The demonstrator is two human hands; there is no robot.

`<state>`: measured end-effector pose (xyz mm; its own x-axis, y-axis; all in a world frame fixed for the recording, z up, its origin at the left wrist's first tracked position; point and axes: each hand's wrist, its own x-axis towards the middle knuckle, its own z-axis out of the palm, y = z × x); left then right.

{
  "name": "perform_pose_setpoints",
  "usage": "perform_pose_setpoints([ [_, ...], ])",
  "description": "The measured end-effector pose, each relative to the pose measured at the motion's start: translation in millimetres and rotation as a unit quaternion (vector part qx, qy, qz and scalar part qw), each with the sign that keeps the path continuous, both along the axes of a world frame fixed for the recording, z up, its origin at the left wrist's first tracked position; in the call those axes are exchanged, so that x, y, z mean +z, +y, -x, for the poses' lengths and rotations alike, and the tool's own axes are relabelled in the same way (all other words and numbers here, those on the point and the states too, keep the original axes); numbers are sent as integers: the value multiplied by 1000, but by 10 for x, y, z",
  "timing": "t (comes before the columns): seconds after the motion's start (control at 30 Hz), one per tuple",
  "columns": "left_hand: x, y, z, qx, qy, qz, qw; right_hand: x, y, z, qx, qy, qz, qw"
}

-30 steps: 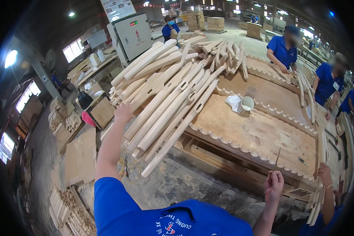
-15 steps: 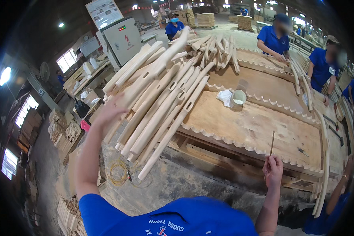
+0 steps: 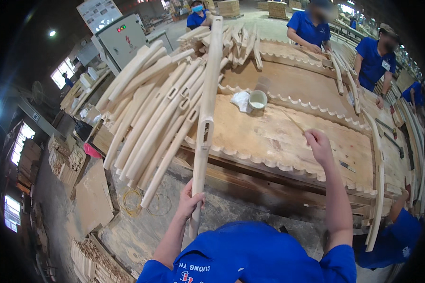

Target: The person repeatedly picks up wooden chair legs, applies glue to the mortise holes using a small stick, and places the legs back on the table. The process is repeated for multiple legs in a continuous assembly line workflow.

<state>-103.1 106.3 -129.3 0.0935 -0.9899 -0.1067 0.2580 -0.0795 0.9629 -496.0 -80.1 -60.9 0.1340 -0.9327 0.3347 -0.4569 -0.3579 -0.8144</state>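
Note:
My left hand (image 3: 190, 200) is wrapped round the lower end of a long pale slotted wooden bar (image 3: 206, 101), which stands lengthwise in front of me with its far end over the pile. An oblong slot shows in its upper face. My right hand (image 3: 318, 144), over the wooden worktable (image 3: 288, 146), pinches a thin stick (image 3: 293, 120) pointing toward the cup (image 3: 258, 100). The cup holds something whitish, and a crumpled white cloth (image 3: 241, 101) lies against it. Left of the bar is a pile of similar slotted bars (image 3: 160, 108).
Scalloped wooden strips (image 3: 307, 113) run across the table. A small blade-like tool (image 3: 347, 166) lies near its front edge, and hammers (image 3: 394, 145) at the right. Co-workers (image 3: 311, 26) in blue stand along the far and right sides. A yellow cable (image 3: 131, 203) lies on the floor.
My left hand has come from the pile to in front of me, bringing one bar upright in view. My right hand moved up and left, tilting the stick toward the cup.

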Motion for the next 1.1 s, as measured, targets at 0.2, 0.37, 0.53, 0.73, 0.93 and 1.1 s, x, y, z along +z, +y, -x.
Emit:
perform_pose_setpoints([
  [0.2, -193, 27, 383, -53, 70, -81, 993, 305, -754, -273, -75, 357, 82, 928],
  [0.37, -243, -76, 697, -70, 108, -137, 982, 434, -1313, -603, -64, 529, 101, 840],
  [0.53, -249, -56, 812, -51, 163, -182, 968, 500, -1554, -1011, -51, 565, 149, 810],
  [0.73, -190, -28, 796, -62, 206, -205, 955, 512, -1743, -1170, 2, 678, 185, 712],
  [0.93, -29, -39, 825, -63, 250, -221, 941, 527, -1911, -1116, 18, 698, 209, 685],
  [1.1, 102, -59, 819, -80, 158, -217, 960, 511, -2018, -923, 18, 626, 162, 763],
])
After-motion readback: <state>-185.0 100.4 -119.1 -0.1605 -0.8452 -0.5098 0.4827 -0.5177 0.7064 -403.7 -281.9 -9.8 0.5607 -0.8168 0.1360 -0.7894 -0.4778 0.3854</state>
